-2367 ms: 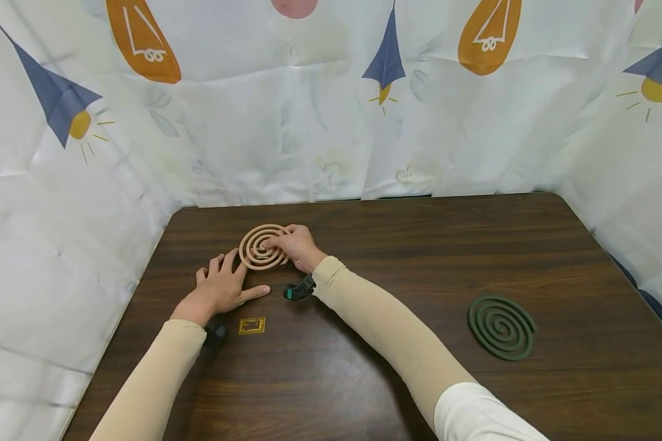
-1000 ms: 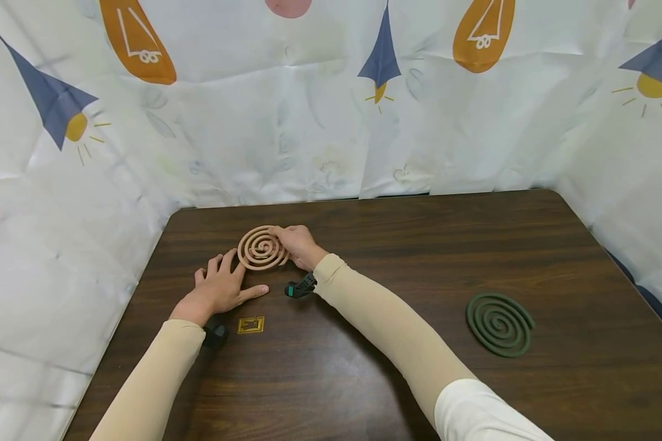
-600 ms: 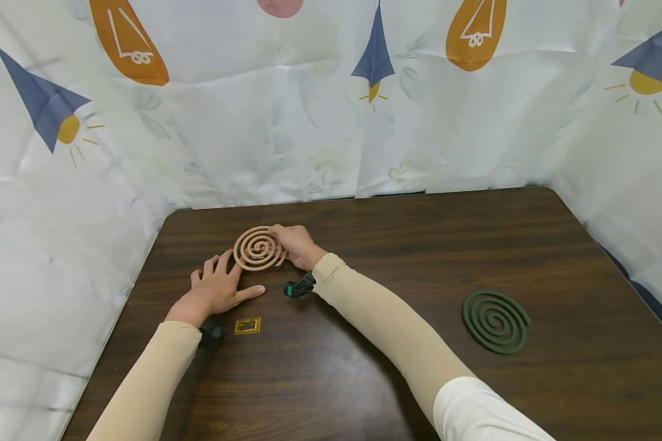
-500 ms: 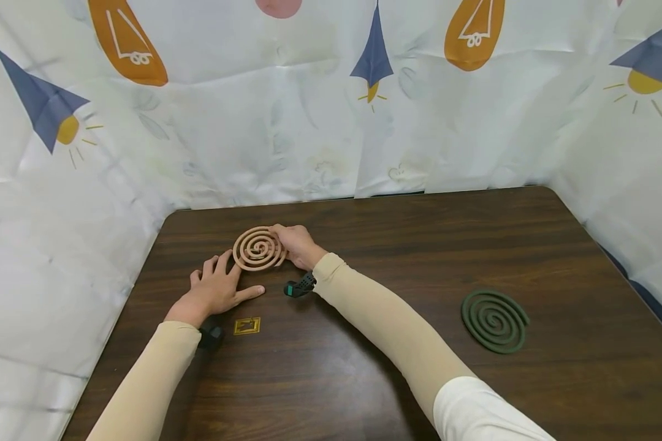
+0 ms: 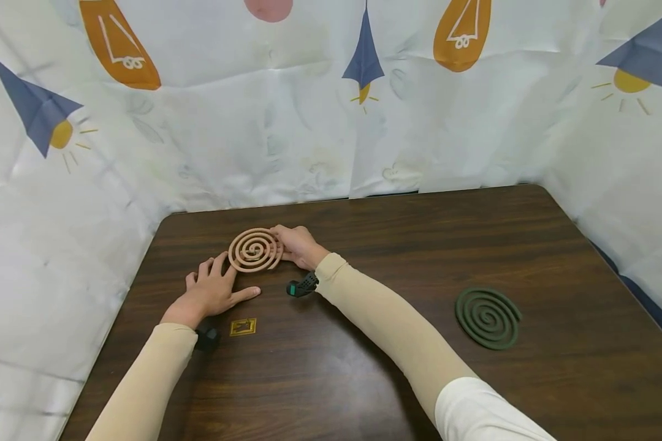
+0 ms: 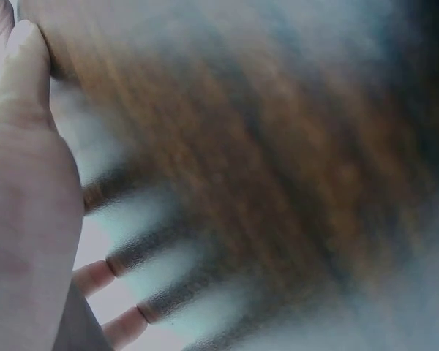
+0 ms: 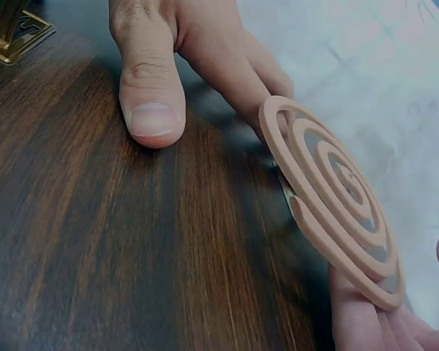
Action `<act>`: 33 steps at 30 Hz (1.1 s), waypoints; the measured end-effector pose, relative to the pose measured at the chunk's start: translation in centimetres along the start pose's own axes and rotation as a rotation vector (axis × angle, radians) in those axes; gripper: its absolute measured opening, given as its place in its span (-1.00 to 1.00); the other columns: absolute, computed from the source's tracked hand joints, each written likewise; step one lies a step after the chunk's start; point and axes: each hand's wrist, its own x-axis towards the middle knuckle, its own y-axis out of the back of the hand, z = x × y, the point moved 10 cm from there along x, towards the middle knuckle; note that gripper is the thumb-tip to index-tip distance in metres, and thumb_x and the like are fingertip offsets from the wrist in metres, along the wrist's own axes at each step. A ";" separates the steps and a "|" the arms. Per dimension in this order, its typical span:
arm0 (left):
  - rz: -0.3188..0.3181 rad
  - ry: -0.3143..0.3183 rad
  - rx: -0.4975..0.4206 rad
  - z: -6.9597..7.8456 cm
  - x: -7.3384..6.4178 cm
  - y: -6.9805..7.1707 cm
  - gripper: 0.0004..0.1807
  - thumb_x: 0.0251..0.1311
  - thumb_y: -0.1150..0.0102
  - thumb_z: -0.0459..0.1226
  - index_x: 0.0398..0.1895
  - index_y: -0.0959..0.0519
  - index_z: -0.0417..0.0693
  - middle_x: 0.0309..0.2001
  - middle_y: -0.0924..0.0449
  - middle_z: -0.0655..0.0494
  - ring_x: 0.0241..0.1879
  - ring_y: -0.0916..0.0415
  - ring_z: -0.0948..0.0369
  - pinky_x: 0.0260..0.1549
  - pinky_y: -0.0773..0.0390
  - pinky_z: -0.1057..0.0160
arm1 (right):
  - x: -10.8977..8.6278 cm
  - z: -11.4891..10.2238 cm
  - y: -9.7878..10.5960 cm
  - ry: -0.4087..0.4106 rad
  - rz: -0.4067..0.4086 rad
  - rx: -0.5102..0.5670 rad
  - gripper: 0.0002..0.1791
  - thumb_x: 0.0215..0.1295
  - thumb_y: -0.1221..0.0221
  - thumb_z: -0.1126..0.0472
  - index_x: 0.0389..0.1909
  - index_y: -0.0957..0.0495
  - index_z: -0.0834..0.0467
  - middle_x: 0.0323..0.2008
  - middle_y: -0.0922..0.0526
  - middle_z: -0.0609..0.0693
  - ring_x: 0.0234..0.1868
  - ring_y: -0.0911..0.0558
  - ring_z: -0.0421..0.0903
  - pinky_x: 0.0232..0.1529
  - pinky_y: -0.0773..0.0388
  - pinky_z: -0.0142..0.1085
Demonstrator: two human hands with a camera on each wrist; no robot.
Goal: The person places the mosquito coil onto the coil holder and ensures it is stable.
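A tan spiral mosquito coil lies near the table's far left part. My right hand holds its right edge, the thumb on the upper rim and fingers beneath. In the right wrist view the coil looks raised and tilted, with fingers under it. My left hand is spread on the table, its fingers straight. The left index finger reaches the coil's left edge. A small gold metal stand sits just below the left thumb. The left wrist view shows the palm and blurred wood.
A dark green mosquito coil lies flat on the right part of the brown wooden table. White patterned cloth hangs behind the table and at both sides.
The right thumb has gone from the tan coil's middle to its outer rim, and that hand's lower fingers show more now. The left hand stays spread. The head view has shifted slightly.
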 end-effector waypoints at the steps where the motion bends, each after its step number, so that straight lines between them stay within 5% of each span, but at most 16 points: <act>1: 0.000 0.000 -0.001 0.0 0.0 0.0 0.20 0.26 0.13 0.54 0.66 -0.06 -0.17 0.62 0.22 -0.39 0.52 0.14 -0.48 0.26 -0.05 -0.59 | -0.1 0.0 0.1 -0.004 0.004 0.006 -0.62 0.56 -0.10 0.06 0.13 -0.63 0.25 -0.10 -0.69 0.05 -0.16 -0.75 -0.13 0.02 -0.75 -0.25; 16: 0.006 -0.006 -0.004 0.4 -0.4 0.2 0.20 0.27 0.10 0.52 0.66 -0.04 -0.18 0.61 0.20 -0.41 0.50 0.12 -0.49 0.26 -0.05 -0.60 | -1.3 -0.2 1.9 -0.051 0.002 0.001 -0.45 0.57 -0.10 0.07 0.33 -0.45 0.43 0.13 -0.68 0.31 0.20 -0.73 0.12 0.16 -0.70 -0.20; 33: 0.000 -0.008 0.014 0.1 -0.6 0.1 0.18 0.30 0.12 0.51 0.65 -0.05 -0.21 0.62 0.21 -0.41 0.51 0.12 -0.49 0.28 -0.04 -0.61 | -3.3 -1.7 4.8 -0.021 0.015 -0.055 -0.42 0.60 -0.05 0.08 0.38 -0.41 0.46 0.21 -0.63 0.38 0.23 -0.71 0.14 0.20 -0.68 -0.20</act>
